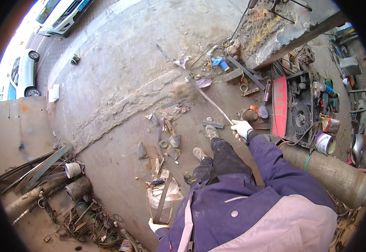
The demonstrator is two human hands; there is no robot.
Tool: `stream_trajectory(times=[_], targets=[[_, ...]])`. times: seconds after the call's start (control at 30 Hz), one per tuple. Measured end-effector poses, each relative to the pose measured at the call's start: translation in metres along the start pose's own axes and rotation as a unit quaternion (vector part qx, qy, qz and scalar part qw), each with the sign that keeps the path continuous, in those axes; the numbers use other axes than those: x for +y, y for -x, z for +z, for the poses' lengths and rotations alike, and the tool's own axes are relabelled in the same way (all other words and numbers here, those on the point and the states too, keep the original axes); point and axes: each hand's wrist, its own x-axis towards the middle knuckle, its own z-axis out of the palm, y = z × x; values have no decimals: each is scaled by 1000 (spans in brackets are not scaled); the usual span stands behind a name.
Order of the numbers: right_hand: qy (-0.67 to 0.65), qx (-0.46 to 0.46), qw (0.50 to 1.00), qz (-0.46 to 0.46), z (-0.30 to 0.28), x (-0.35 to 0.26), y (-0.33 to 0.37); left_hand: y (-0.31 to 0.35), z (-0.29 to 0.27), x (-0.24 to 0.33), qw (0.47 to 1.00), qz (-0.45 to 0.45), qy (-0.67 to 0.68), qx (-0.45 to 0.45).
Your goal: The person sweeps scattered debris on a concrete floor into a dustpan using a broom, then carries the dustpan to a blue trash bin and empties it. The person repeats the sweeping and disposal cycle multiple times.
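Observation:
My right hand (242, 129), in a white glove, is closed round the near end of a long thin-handled tool (212, 102). The tool slants away to the left, and its wider, flattened far end is just above the dusty floor. Low in the view is my left hand (157, 226), also gloved, beside the lower end of a dark flat metal bar (162, 199). Its fingers are mostly hidden, so whether it grips the bar cannot be told. Under the bar lies a crumpled plastic sheet (174, 191).
Metal scraps and stones (141, 150) litter the floor ahead of my feet. At right stand a gas cylinder (330, 172), a paint can (325, 143) and a red panel (279, 107). Pipes (35, 196) and tangled cables (99, 227) lie at left. Parked cars (23, 73) are beyond.

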Motion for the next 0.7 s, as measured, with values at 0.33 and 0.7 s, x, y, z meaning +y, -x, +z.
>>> stream_trajectory(times=[0.33,0.7], targets=[[31,36,995,-86,-8,-114,-123,49,40,-17,997,9,81,12],[-536,-155,830,-5,19,-155,-61,96,78,-26,995,7,92,30]])
